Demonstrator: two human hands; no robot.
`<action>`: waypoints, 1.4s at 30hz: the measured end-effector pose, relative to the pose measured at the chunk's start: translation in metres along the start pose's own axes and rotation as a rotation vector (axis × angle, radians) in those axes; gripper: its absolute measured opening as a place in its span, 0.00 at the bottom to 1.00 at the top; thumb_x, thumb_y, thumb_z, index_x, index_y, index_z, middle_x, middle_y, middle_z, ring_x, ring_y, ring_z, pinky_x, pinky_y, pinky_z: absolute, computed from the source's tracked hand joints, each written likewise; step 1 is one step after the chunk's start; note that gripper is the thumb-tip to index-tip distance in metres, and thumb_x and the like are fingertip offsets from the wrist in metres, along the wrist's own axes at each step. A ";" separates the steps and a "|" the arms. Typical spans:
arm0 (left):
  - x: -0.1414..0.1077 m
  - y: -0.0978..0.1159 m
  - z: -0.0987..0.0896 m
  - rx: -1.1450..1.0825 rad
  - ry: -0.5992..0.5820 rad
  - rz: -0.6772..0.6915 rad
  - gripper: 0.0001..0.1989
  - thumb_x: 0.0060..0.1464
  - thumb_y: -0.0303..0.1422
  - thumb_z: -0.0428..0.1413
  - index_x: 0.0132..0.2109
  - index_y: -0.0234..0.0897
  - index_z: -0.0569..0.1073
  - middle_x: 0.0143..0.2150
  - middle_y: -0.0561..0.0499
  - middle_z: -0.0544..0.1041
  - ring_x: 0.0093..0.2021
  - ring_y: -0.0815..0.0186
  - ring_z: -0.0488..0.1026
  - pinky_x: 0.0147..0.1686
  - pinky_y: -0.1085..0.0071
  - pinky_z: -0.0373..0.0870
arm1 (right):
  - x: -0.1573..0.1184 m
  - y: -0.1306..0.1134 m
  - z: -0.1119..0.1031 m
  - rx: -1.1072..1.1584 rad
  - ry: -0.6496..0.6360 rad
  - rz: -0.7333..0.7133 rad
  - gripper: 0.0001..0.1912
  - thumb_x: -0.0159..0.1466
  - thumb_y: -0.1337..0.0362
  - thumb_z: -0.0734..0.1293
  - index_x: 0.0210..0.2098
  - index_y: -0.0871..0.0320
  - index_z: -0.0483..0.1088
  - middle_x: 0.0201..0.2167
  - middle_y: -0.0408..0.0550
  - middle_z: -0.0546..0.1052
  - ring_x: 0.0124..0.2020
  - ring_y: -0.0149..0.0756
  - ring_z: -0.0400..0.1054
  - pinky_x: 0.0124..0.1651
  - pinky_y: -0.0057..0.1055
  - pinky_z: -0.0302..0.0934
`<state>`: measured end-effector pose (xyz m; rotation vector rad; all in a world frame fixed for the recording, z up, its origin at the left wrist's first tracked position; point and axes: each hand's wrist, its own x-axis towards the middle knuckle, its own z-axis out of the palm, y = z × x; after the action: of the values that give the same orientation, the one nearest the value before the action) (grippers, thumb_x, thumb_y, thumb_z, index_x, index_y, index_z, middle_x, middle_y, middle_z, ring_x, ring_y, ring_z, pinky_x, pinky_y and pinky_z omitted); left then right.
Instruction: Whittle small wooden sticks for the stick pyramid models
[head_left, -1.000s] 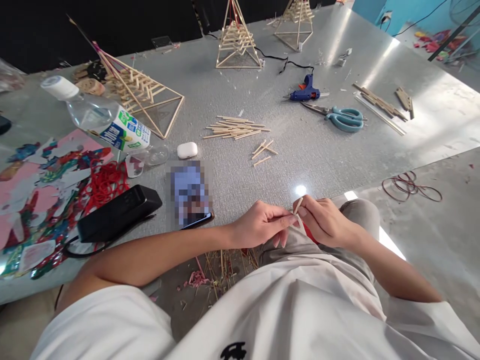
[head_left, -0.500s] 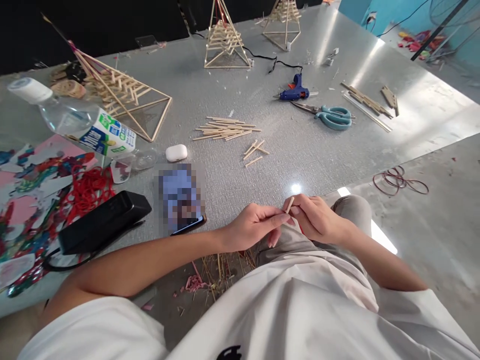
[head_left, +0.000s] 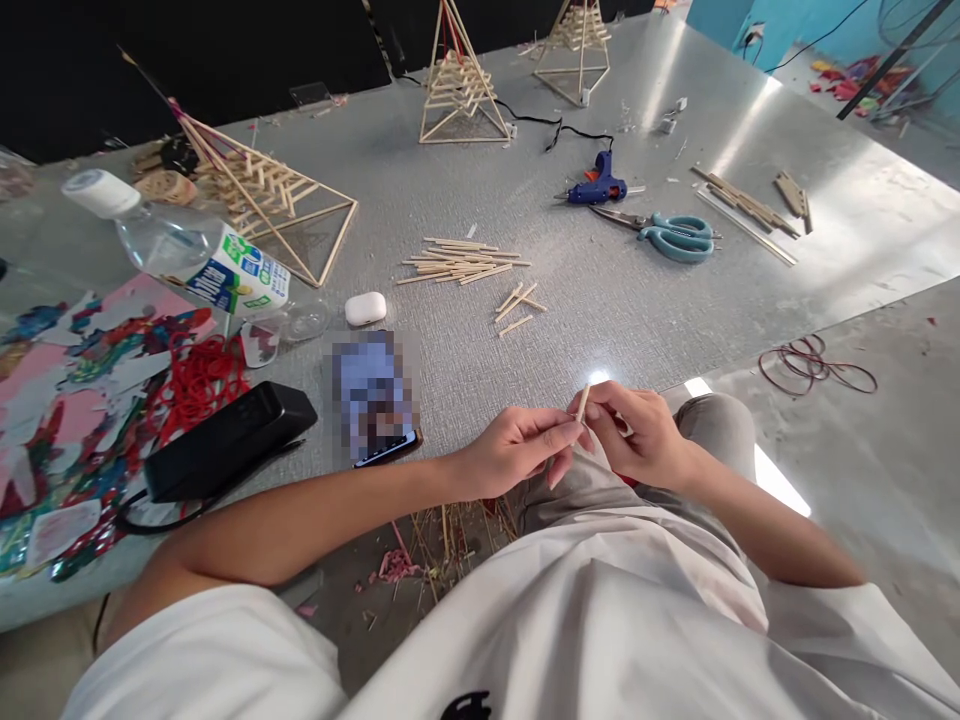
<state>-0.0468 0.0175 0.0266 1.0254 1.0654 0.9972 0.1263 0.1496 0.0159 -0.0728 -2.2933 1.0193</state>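
Observation:
A short wooden stick (head_left: 583, 402) points up between my two hands, just off the table's near edge. My left hand (head_left: 517, 450) pinches its lower end between thumb and forefinger. Fingers of my right hand (head_left: 637, 432) are closed on the same stick from the other side; its lower tip is hidden by them. On the table ahead lie a pile of long wooden sticks (head_left: 461, 262) and a few short wooden sticks (head_left: 521, 303). Beyond these are blue-handled scissors (head_left: 675, 238) and a blue glue gun (head_left: 600, 185).
Stick pyramids stand at the back, one (head_left: 465, 100) in the middle. To the left are a plastic bottle (head_left: 225, 265), a white earbud case (head_left: 365, 308), a phone (head_left: 375, 395), a black device (head_left: 225, 440) and red cord (head_left: 199, 380). More sticks (head_left: 750, 205) lie at right.
The view has shifted slightly, so the table's things sit a little further right. My right hand's fingers have loosened a little around the stick; both hands stay together.

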 end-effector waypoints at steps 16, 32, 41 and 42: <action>0.000 0.000 -0.001 -0.004 -0.012 0.062 0.28 0.70 0.57 0.52 0.42 0.34 0.76 0.27 0.53 0.73 0.25 0.71 0.65 0.23 0.74 0.59 | 0.002 -0.013 -0.003 0.168 0.045 0.062 0.05 0.76 0.68 0.63 0.44 0.57 0.72 0.24 0.38 0.75 0.20 0.23 0.59 0.23 0.23 0.54; -0.002 0.002 0.002 0.183 -0.114 0.126 0.28 0.73 0.54 0.48 0.42 0.34 0.77 0.29 0.50 0.76 0.29 0.69 0.69 0.31 0.72 0.65 | -0.028 -0.018 -0.004 0.191 0.214 0.203 0.10 0.72 0.68 0.61 0.33 0.52 0.61 0.21 0.36 0.62 0.20 0.28 0.52 0.23 0.29 0.49; 0.002 -0.002 0.001 -0.140 0.066 0.046 0.23 0.73 0.51 0.49 0.48 0.34 0.73 0.29 0.54 0.70 0.26 0.71 0.64 0.21 0.76 0.59 | -0.091 0.025 -0.026 0.016 -0.324 0.650 0.21 0.78 0.56 0.56 0.28 0.53 0.58 0.20 0.38 0.58 0.21 0.30 0.51 0.26 0.30 0.47; 0.002 -0.003 0.001 -0.145 0.070 0.050 0.22 0.73 0.50 0.49 0.50 0.34 0.72 0.29 0.54 0.70 0.26 0.71 0.64 0.20 0.76 0.59 | -0.094 0.032 -0.025 -0.091 -0.385 0.738 0.19 0.77 0.57 0.57 0.30 0.54 0.62 0.21 0.38 0.61 0.22 0.30 0.53 0.26 0.30 0.48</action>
<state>-0.0451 0.0188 0.0239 0.9075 1.0129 1.1415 0.2102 0.1612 -0.0414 -0.8837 -2.7292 1.3692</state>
